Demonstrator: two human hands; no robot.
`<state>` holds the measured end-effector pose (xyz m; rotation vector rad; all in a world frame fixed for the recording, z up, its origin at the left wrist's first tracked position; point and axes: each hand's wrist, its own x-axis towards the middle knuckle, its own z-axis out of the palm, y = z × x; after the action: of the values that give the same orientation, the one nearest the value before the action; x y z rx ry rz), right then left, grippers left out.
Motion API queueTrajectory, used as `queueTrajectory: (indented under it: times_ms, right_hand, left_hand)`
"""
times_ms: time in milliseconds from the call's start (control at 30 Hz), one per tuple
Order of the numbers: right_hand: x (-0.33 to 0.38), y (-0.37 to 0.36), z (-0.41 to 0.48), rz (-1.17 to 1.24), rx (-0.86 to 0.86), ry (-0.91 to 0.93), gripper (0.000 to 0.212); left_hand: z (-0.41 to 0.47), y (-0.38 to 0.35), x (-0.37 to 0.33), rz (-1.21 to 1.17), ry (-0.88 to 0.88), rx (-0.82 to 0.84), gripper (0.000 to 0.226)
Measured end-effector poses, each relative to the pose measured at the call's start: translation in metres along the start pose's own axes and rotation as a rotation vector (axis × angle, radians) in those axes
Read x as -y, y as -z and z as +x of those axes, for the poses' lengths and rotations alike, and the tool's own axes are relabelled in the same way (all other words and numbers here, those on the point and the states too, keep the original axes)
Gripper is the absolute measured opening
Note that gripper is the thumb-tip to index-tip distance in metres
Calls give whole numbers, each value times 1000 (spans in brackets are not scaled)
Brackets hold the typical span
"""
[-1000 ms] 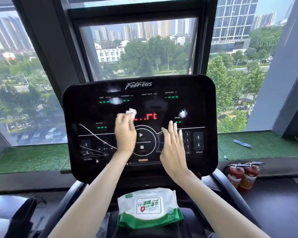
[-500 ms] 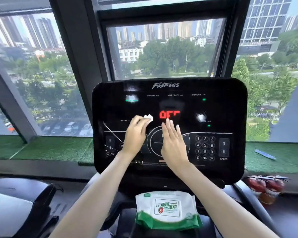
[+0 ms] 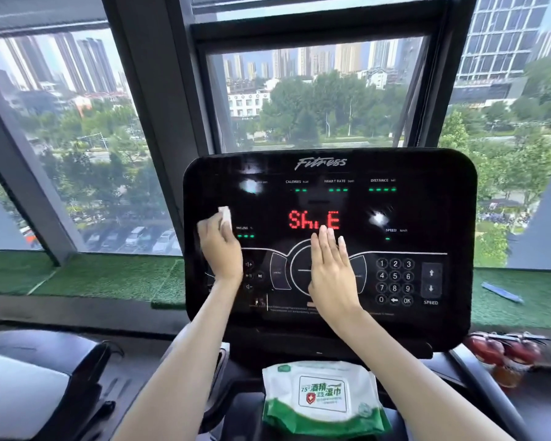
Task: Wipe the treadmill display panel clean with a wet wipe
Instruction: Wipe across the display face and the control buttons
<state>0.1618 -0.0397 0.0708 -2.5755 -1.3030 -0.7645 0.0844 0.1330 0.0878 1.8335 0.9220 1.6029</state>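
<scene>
A person's left hand (image 3: 220, 246) presses a folded white wet wipe (image 3: 225, 217) against the treadmill display panel (image 3: 427, 323), fingers curled over the wipe, whose upper corner pokes out above them, near the panel's left edge and level with the red readout at its centre. The right hand (image 3: 330, 271) lies flat and empty on the panel (fingers together, holding nothing), over the round dial below that readout, apparently steadying the console. Judging by the hand's position, wiping is under way on the panel's left side; how much of the glossy black surface is already clean cannot be told, since bright patches toward its upper left and right may be reflections, not smears. The keypad and speed arrows at the panel's right likely remain to be covered. A pack of wipes (image 3: 322, 398) rests just below the panel's bottom edge.
</scene>
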Motion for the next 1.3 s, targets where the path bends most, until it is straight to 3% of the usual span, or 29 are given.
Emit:
queueTrajectory:
  times_ms: [33,67,167,200,267,367,400,533,600,700,767,867,900,933,1033,1067,1167,1200,1233,1300]
  right_hand:
    - [1,-1,1,10,-8,-14,80]
    - [2,-3,1,27,-26,-27,79]
    - [3,-5,1,40,-43,-22,80]
    - [3,-5,1,39,-47,-16,80]
    - [1,-7,1,29,-52,-11,81]
    - [1,-10,2,23,-63,-12,82]
    - [2,-10,2,24,-60,-16,82]
    - [1,-8,1,38,-60,1,82]
    - [-2,-7,0,26,-46,24,87]
    - [-3,-7,0,11,-36,26,88]
    - [-1,-8,0,5,-39,18,83]
    - [-1,-10,1,12,-40,16,86]
    - [-1,-10,0,12,-34,16,87]
    - [-1,-10,0,13,-33,17,87]
    - [-2,-12,1,17,-58,25,82]
    - [-2,-12,1,12,-60,27,81]
    - [-3,-14,1,0,-65,25,79]
    - [-2,-15,1,2,-69,22,78]
    - [-2,-15,1,4,-71,20,78]
    - [-2,-16,2,11,-72,15,78]
  left_hand:
    - [-3,-4,-2,0,97,-51,21]
    - [-10,-8,-8,15,62,-27,21]
    - [-39,-14,-8,90,-477,295,20]
    - [-36,-11,-2,96,-562,346,20]
    - [-18,-3,4,63,-417,260,20]
    - [0,-3,5,-16,88,-57,22]
    - [-3,-6,-2,-27,113,-61,23]
    - [-27,-13,-6,53,-494,304,22]
    - [-7,-3,5,88,-409,239,21]
    - [17,7,19,120,40,-95,22]
    - [8,2,9,120,-41,-44,22]
    - [-8,-3,4,132,-527,294,23]
    - [0,0,8,139,-550,327,23]
    - [11,2,13,139,-463,273,22]
    - [29,8,21,88,28,-54,22]
    - [23,7,17,109,1,-45,24]
    - [-13,4,14,183,-549,319,30]
    - [-16,8,19,188,-635,398,30]
    - [-12,13,23,175,-612,413,29]
    - [4,18,28,134,-319,225,23]
